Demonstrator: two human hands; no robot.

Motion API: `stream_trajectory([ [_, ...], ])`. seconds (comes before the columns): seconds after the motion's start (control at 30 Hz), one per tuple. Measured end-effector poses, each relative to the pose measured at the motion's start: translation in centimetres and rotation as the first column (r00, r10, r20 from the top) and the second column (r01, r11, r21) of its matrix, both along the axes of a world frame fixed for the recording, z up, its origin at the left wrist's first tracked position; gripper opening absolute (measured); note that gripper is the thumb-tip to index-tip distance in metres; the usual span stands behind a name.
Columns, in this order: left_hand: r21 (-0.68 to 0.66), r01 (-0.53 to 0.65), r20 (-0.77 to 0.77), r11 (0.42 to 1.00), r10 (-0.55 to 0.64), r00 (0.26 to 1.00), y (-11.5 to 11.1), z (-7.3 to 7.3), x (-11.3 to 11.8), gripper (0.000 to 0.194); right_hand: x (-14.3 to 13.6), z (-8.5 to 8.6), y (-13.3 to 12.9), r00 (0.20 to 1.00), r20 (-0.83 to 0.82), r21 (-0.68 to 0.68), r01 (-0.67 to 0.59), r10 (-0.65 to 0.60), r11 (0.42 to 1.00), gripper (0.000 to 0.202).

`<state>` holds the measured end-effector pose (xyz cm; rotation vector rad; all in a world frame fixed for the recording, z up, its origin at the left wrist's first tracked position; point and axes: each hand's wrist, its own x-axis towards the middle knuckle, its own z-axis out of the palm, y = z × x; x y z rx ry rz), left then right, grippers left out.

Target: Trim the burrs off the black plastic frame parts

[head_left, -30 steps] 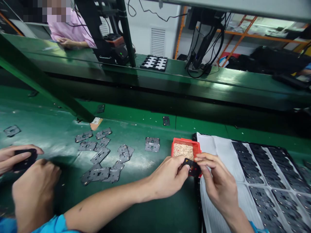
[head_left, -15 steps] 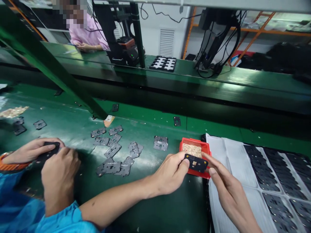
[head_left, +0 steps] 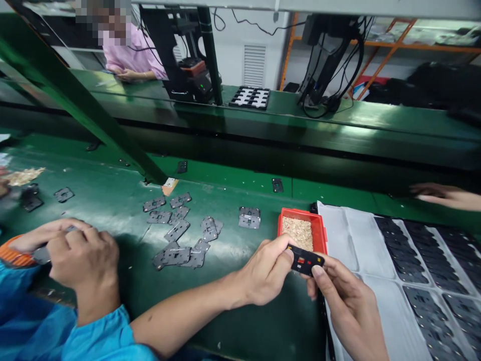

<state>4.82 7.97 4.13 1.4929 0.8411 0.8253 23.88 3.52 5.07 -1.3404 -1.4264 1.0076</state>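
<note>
My left hand is closed on the left end of a thin black plastic plate with cut-outs and small yellow marks. At the plate's right end, my right hand pinches it between thumb and fingers. The plate is held tilted, over the near edge of a red bin filled with small tan pieces. To the left of the bin, a couple of similar plates lie together, and several more plates are scattered farther left.
Right of the bin, a white-lined tray holds rows of black plates. A co-worker's blue-sleeved hands work at left. Another person's hand reaches in from the right. A green beam slants down to the table.
My right hand has closed onto the plate's right end, and the plate has moved slightly down and toward me. A person's hand has come into view at the right edge.
</note>
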Motion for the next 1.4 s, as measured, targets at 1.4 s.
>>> stream_trajectory([
  [1.4, -0.290, -0.184, 0.118, 0.939, 0.225, 0.967, -3.8, -1.4, 1.5, 0.038, -1.4, -1.0, -2.1, 0.995, -0.060, 0.067, 0.079, -0.075, 0.995, 0.014],
])
